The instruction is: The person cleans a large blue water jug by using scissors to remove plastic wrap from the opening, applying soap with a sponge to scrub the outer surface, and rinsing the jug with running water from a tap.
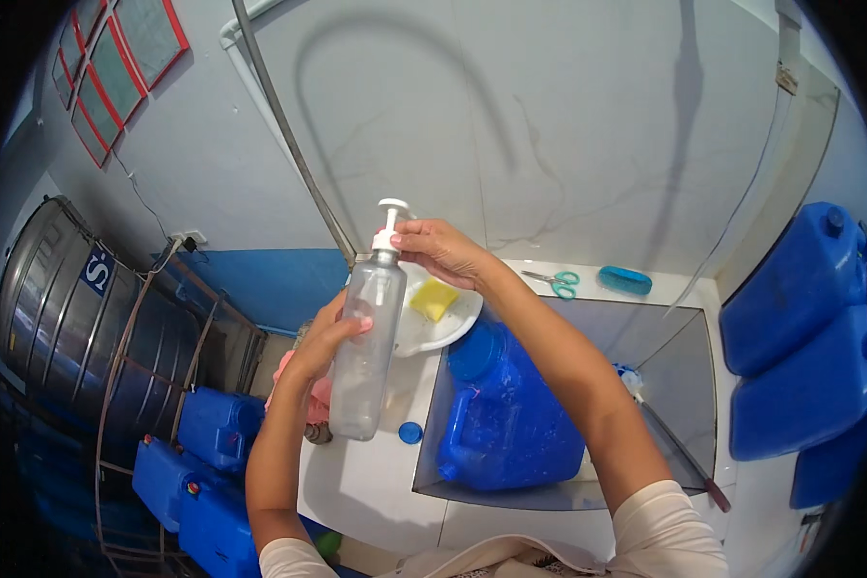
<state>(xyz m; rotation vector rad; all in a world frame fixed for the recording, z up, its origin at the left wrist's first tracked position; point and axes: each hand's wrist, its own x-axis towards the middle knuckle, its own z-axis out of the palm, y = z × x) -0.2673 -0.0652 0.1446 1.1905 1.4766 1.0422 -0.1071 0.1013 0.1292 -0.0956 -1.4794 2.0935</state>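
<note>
A tall clear plastic pump bottle [365, 361] is held upright, slightly tilted, in front of me. Around its middle my left hand [332, 332] is wrapped, thumb across the front. The fingers of my right hand [433, 249] grip the collar of the white pump head [386, 235] on its neck. Behind the bottle, a white basin [462, 321] holds a yellow sponge [433, 300]. A blue cap [410, 433] lies on the white counter [361, 484] near the bottle's base. To the right, a large blue plastic water jug [520, 412] lies in the sink.
Green-handled scissors [565, 285] and a teal scrub brush [625, 280] lie on the back ledge. A long-handled brush [683, 451] leans in the sink [693, 376]. Blue jugs stand right [787, 289] and lower left [220, 426]. A steel tank [79, 289] is far left.
</note>
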